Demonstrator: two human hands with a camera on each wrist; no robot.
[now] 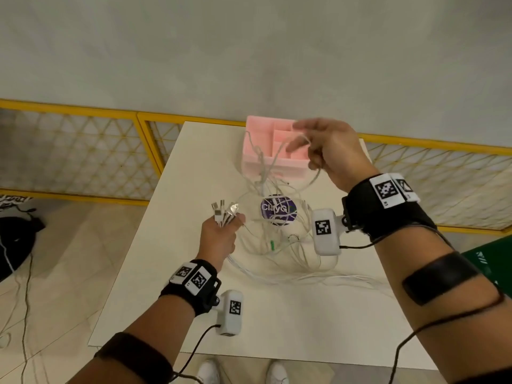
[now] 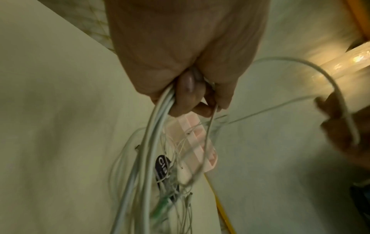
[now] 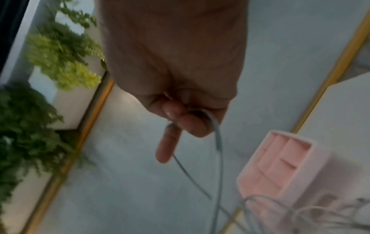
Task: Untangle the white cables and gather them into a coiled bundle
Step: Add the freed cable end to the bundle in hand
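Observation:
A tangle of thin white cables (image 1: 279, 239) lies on the white table (image 1: 171, 273), with loops rising off it. My left hand (image 1: 221, 234) grips a bundle of cable ends, several metal plugs (image 1: 225, 210) sticking up above its fingers; the gripped strands (image 2: 158, 120) hang down from the fist in the left wrist view. My right hand (image 1: 327, 151) is raised above the pink box and holds one loop of white cable (image 1: 313, 173) with curled fingers. The same cable (image 3: 217, 136) runs between its fingers (image 3: 192, 125) in the right wrist view.
A pink compartment box (image 1: 274, 148) stands at the table's far edge, with cables draped on it. A round purple-labelled item (image 1: 278, 209) lies under the tangle. A yellow mesh fence (image 1: 83, 151) runs behind the table. Dark bags (image 1: 16, 239) and cords lie on the floor left.

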